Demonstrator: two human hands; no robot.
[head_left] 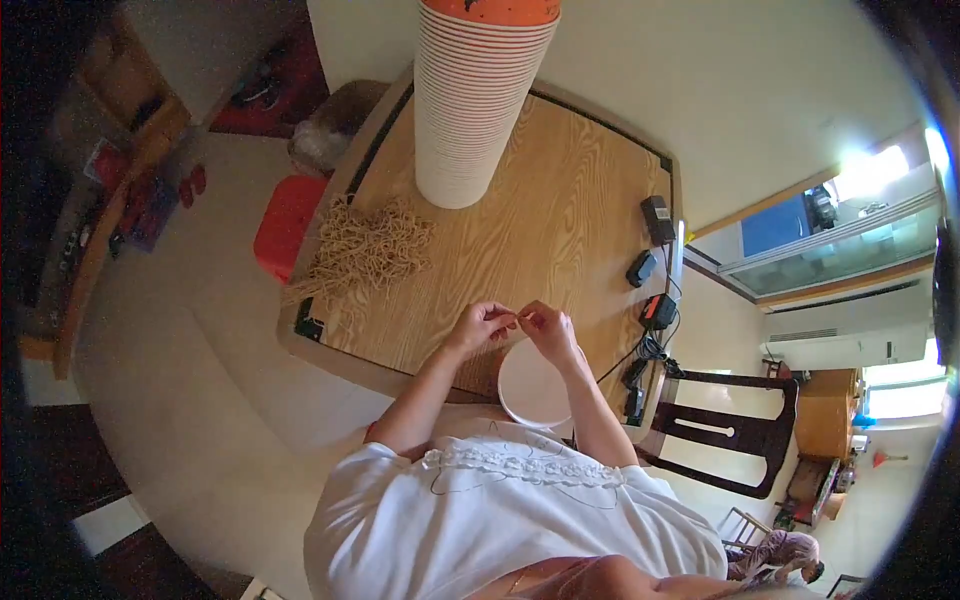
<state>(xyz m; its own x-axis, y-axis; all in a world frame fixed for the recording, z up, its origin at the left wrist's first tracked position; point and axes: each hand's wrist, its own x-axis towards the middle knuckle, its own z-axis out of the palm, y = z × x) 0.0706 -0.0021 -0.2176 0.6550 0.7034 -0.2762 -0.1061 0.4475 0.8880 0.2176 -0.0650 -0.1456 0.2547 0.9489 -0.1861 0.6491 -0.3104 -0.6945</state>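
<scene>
My left hand (483, 326) and my right hand (549, 330) meet over the near part of the wooden table (530, 250). Both have thumb and fingers pinched together, tip close to tip. What lies between the fingertips is too small to make out. Just below my right hand, close to my body, is a white paper bucket (534, 385), its round white inside facing up. Further off to the left lies a tangled heap of tan paper twine (375, 250). Behind it rises a tall stack of white paper buckets (470, 110) with an orange top.
Black power adapters (657, 220), a battery-like block (641, 268) and tangled cables (650, 347) line the table's right edge. A dark wooden chair (720, 430) stands to the right. Beyond the table's left edge is a red plastic container (288, 225). Another person (785, 552) is at far lower right.
</scene>
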